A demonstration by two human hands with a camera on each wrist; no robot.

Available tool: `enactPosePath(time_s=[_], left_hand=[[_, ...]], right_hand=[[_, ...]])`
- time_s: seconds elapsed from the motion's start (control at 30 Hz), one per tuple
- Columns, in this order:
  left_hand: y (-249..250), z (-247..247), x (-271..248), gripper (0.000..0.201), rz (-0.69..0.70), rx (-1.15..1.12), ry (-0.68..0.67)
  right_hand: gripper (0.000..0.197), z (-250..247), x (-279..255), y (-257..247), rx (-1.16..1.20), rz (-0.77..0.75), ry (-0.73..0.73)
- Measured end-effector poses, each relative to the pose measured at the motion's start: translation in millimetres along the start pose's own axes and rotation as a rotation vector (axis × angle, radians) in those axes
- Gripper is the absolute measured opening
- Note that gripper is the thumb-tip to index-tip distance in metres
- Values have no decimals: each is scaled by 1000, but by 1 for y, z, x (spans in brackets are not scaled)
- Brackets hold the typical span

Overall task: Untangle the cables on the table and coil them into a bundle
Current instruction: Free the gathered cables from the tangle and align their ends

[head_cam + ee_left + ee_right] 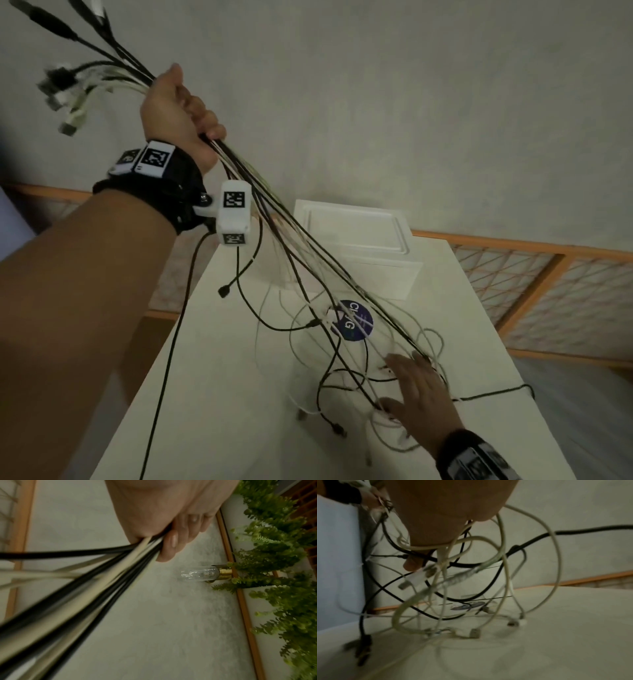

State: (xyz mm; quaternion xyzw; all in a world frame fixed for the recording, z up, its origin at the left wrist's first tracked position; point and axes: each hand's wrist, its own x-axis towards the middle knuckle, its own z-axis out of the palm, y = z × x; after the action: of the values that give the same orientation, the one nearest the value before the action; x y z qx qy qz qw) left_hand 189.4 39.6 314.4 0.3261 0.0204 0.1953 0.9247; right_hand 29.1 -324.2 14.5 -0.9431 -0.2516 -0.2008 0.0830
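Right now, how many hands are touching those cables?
2. The left hand is raised, gripping a bunch of black and white cables; the right hand is low over the table, fingers spread among the tangled loops. No other hand shows.

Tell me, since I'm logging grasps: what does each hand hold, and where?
The left hand grips the cables near their plug ends. The right hand rests open among the loose cable lengths on the table, gripping nothing.

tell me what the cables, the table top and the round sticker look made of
Cables: flexible plastic or rubber jackets, black and off-white, since they bend into loops. Table: smooth matte white, likely laminate or painted board. Round sticker: dark printed film or paper, faintly glossy.
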Motion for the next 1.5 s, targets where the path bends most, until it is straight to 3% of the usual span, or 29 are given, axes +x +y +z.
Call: enactPosePath(time_s=[0.07, 0.13, 0.23, 0.33, 0.4, 0.43, 0.5, 0.57, 0.63, 0.7, 0.73, 0.8, 0.83, 0.87, 0.93, 0.97, 1.0, 1.03, 1.07, 1.1, 1.13, 1.23, 1.3, 1.33, 1.37, 1.4, 1.43, 1.47, 1.5], left_hand=[[-2, -3, -1, 46, -1, 26, -4], [-2, -5, -3, 46, -1, 26, 7], [3, -8, -2, 46, -1, -30, 37], [-8, -6, -9, 47, -24, -11, -4], [-22, -1, -16, 47, -40, 2, -45], [-26, 3, -18, 47, -46, -8, -58], [-26, 9, -20, 48, -53, -42, -73], [-21, 13, -19, 48, -53, -58, -97], [-17, 15, -17, 48, -48, -56, -122], [-16, 14, -15, 48, -37, -53, -133], [-15, 13, -15, 48, -30, -54, -130], [-9, 9, -12, 48, -9, -65, -109], [-3, 6, -9, 47, 5, -77, -93], [3, 3, -6, 47, 20, -91, -76], [15, -4, 0, 46, 36, -111, -46], [17, -7, 2, 46, 35, -99, -35], [15, -9, 3, 46, 32, -68, -28], [10, -10, 2, 47, 26, -29, -26], [4, -10, 0, 47, 19, 0, -29], [-2, -10, -1, 47, 13, 8, -34], [-6, -9, -1, 47, 9, -1, -35], [0, -8, 3, 47, 16, -70, -6], [8, -6, 7, 47, 35, -112, 6], [10, -5, 7, 47, 49, -118, 10], [11, -4, 6, 47, 61, -111, 5], [11, -3, 6, 47, 67, -97, -8], [10, -2, 5, 48, 65, -79, -23], [9, -3, 4, 48, 59, -61, -32], [9, -4, 4, 48, 54, -49, -30]], right_hand=[[69, 2, -1, 15, -10, 42, -141], [45, -5, 0, 33, -23, 149, -180], [34, -19, 1, 44, -35, 334, -228], [29, -20, 21, 47, -29, 490, -399], [31, -16, 41, 56, -26, 512, -493], [29, -13, 48, 61, 33, 536, -496], [13, -11, 64, 67, 155, 656, -368], [19, -9, 67, 76, 312, 653, -262], [14, -13, 67, 79, 517, 827, -247], [34, -8, 69, 87, 600, 933, -294], [55, -9, 67, 89, 582, 912, -339], [117, -15, 57, 86, 261, 799, -507], [136, -18, 49, 83, 65, 686, -614], [143, -16, 38, 83, -38, 587, -690], [132, -17, 22, 86, 176, 627, -707], [117, -19, 18, 86, 412, 761, -646], [90, -18, 18, 92, 650, 918, -504], [57, -13, 20, 99, 703, 1053, -352], [36, -10, 24, 107, 707, 1141, -197], [34, -11, 32, 112, 594, 1174, -118], [48, -11, 38, 118, 475, 1163, -110], [118, -15, 45, 116, 40, 1006, -297], [143, -18, 42, 114, 52, 945, -468], [149, -19, 36, 115, 171, 940, -609], [149, -23, 32, 114, 333, 979, -746], [138, -18, 22, 117, 368, 968, -800], [119, -13, 11, 120, 175, 845, -850], [107, -10, -3, 127, 129, 853, -821], [109, -4, -15, 133, 98, 940, -774]])
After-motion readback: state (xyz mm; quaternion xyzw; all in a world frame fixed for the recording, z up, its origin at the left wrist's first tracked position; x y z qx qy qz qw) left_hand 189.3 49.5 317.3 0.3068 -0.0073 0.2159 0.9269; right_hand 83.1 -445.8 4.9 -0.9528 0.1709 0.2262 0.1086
